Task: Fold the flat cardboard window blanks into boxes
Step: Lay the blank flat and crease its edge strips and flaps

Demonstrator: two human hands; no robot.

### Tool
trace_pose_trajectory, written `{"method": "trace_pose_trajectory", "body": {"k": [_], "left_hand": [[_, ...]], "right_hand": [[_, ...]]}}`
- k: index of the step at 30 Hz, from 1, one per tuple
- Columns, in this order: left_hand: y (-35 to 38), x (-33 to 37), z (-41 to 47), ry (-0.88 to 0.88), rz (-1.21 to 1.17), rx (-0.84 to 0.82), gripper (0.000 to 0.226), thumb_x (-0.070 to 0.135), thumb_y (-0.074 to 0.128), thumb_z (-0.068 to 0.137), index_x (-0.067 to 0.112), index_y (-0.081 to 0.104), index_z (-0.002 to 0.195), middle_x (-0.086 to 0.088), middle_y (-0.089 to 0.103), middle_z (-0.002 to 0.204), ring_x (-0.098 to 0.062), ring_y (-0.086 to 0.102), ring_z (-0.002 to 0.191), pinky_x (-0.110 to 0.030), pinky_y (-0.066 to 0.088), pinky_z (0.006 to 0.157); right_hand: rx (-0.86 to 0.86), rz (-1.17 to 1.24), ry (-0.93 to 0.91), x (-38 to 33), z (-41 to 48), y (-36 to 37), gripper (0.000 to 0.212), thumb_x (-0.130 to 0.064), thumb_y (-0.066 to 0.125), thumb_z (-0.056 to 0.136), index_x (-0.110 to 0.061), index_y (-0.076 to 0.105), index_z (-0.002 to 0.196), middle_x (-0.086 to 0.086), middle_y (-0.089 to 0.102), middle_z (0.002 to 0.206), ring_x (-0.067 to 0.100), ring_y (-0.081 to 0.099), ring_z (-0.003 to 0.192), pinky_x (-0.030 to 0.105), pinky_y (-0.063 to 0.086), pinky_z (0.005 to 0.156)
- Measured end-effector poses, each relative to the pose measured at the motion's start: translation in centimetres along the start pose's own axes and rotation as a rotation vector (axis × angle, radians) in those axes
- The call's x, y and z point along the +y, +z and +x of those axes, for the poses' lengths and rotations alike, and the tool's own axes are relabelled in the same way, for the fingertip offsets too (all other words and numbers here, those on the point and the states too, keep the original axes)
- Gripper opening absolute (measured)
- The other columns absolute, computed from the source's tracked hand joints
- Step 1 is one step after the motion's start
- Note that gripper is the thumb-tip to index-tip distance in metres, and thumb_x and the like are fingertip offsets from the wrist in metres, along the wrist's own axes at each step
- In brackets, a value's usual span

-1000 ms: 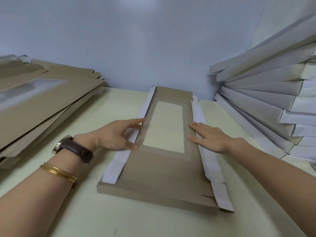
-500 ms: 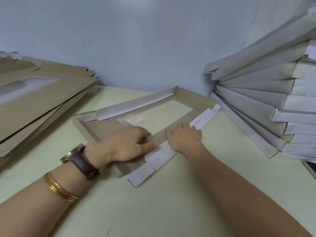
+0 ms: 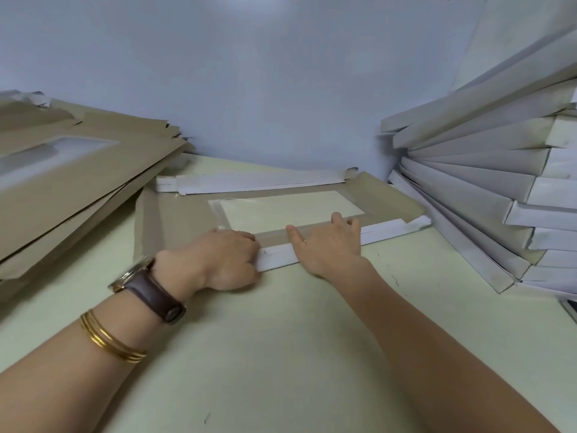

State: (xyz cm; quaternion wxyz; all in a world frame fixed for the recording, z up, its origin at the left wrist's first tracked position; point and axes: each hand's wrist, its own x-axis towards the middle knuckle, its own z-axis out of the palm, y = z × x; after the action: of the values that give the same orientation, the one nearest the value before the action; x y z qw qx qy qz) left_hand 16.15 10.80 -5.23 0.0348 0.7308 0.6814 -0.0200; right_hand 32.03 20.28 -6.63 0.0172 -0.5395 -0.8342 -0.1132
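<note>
Brown kraft board and white lining under both hands. Left hand (image 3: pixel 218 257) curled tight at the left end of the near flap (image 3: pixel 384 231), thumb at the front edge and knuckles on top, gripping it; fingertips tucked under and out of sight. Right hand (image 3: pixel 327 245) just beside it, spread flat with straight fingers, pressing across the same flap and onto the brown strip behind, holding nothing. Middle of the flap hidden beneath both hands, only the white right end plain to see. Blank (image 3: pixel 175 214) lying lengthwise across the table (image 3: pixel 281 354), matte and creased, a rectangular window (image 3: pixel 290 210) in the middle showing the pale green top through a clear, faintly glossy film. Far flap (image 3: pixel 249 182) long, thin and white, tilted up along the back edge near the wall (image 3: pixel 249 73). Dark leather-strapped watch (image 3: pixel 153 292) and thin gold bangles (image 3: pixel 109 339) on the left forearm. Left of the blank, a slanting stack of flat blanks (image 3: pixel 93 182), cut off by the picture's edge, its top window blurred. On the right, a fanned stack of folded boxes (image 3: pixel 484 189), white and sharp-cornered, also cut off; count hard to make out.
</note>
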Motion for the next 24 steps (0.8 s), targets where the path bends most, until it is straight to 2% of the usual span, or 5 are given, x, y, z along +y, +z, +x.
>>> {"method": "trace_pose_trajectory", "body": {"k": [5,10,17,21,24], "left_hand": [[0.2,-1.2,0.3,-0.059,0.099,0.015,0.031,0.026,0.032,0.096,0.013,0.058,0.106,-0.003,0.052,0.120,-0.020,0.046,0.120,-0.036,0.029,0.098],[1.2,-2.4,1.0,-0.123,0.019,0.065,0.028,0.024,0.028,0.098,0.013,0.050,0.113,-0.003,0.048,0.116,-0.019,0.042,0.121,-0.039,0.027,0.104],[2.2,-2.5,1.6,-0.101,-0.176,0.075,0.040,0.056,0.023,0.097,0.034,0.040,0.127,0.002,0.040,0.107,-0.016,0.036,0.117,-0.038,0.024,0.104],[2.6,-2.8,2.0,-0.108,-0.190,0.070,0.046,0.049,0.024,0.100,0.035,0.027,0.144,0.001,0.034,0.125,-0.017,0.027,0.130,-0.041,0.014,0.112],[2.8,-2.9,2.4,-0.130,-0.218,0.069,0.050,0.053,0.028,0.099,0.037,0.025,0.147,-0.003,0.026,0.146,-0.017,0.019,0.139,-0.043,0.007,0.116]], "right_hand": [[0.091,0.081,-0.077,0.5,-0.6,0.0,0.072,-0.058,0.013,0.097,-0.016,0.065,0.070,0.003,0.065,0.081,0.017,0.033,0.125,0.044,0.006,0.112],[0.158,0.221,-0.148,1.5,-0.9,-0.2,0.061,-0.054,0.033,0.096,-0.012,0.068,0.071,0.000,0.062,0.091,0.009,0.021,0.122,0.033,0.008,0.110],[0.094,0.422,-0.277,3.3,-1.6,0.3,0.049,-0.051,0.038,0.095,-0.020,0.071,0.077,-0.004,0.060,0.096,0.009,0.025,0.125,0.028,0.017,0.107],[0.107,0.369,-0.405,5.2,-2.2,1.0,0.025,-0.037,0.048,0.091,-0.018,0.065,0.093,-0.002,0.062,0.087,0.014,0.045,0.102,0.028,0.025,0.087],[0.059,0.424,-0.347,7.0,-2.4,1.4,0.025,-0.047,0.051,0.090,-0.022,0.058,0.092,-0.003,0.060,0.084,0.018,0.051,0.087,0.034,0.037,0.079]]}}
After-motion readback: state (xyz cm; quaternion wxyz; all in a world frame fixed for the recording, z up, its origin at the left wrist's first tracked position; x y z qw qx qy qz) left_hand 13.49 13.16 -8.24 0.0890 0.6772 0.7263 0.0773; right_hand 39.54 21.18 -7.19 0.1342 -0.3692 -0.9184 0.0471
